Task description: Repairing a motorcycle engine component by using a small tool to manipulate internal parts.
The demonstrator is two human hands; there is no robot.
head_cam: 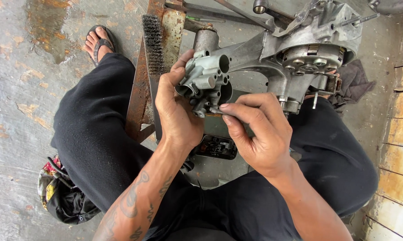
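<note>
My left hand [177, 111] is gripping the carburetor body [206, 82] above my lap, bores facing up-right toward the engine casing [299, 53]. My right hand [257, 131] is pinching a thin tool [214, 114], lying horizontal, tip touching the carburetor's underside.

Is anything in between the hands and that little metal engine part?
Nothing visible does. The left hand already grips the small metal part, and the right hand pinches a thin tool against its lower edge.
</note>
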